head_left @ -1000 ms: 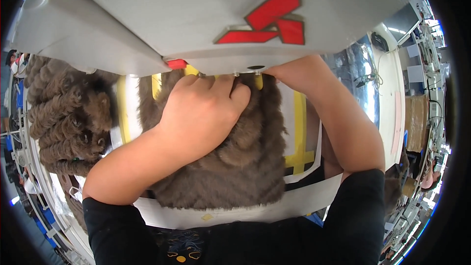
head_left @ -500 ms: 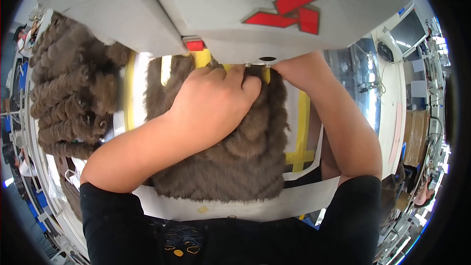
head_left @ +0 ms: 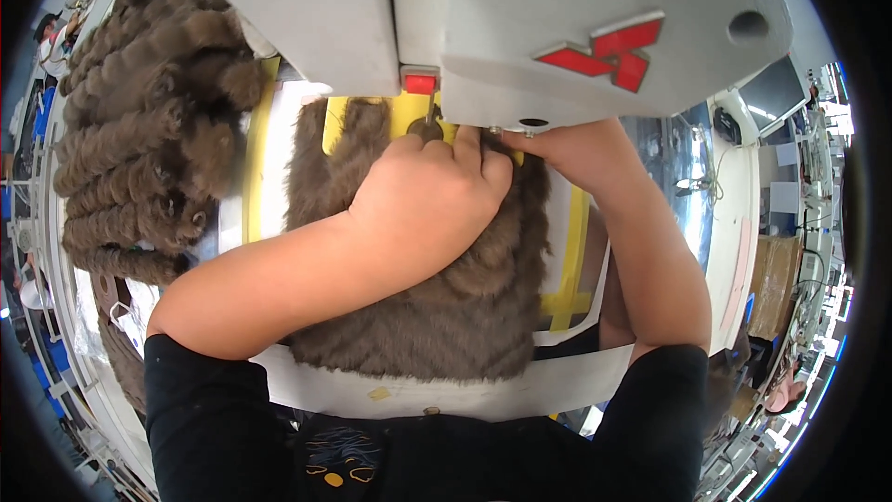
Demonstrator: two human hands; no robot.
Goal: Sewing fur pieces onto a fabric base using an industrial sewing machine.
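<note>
Two hands: both are in the middle of the frame, close under a pale machine head.
Left hand: the left hand lies back-up on a brown fur piece, fingers bent toward the machine; whether they pinch the fur cannot be told.
Right hand: the right hand reaches in from the right, its fingers mostly hidden at the machine's lower edge; its grip cannot be told.
Fur piece: centre of the frame, spread flat beneath the left hand and forearm, its near edge on a white curved board.
Yellow plate: the yellow plate shows just above the left hand, fur beside it.
Machine: across the upper centre, with a red block at its lower edge and a red emblem.
Fur pile: ridged brown fur, upper left to middle left.
Far right: a cardboard box.
</note>
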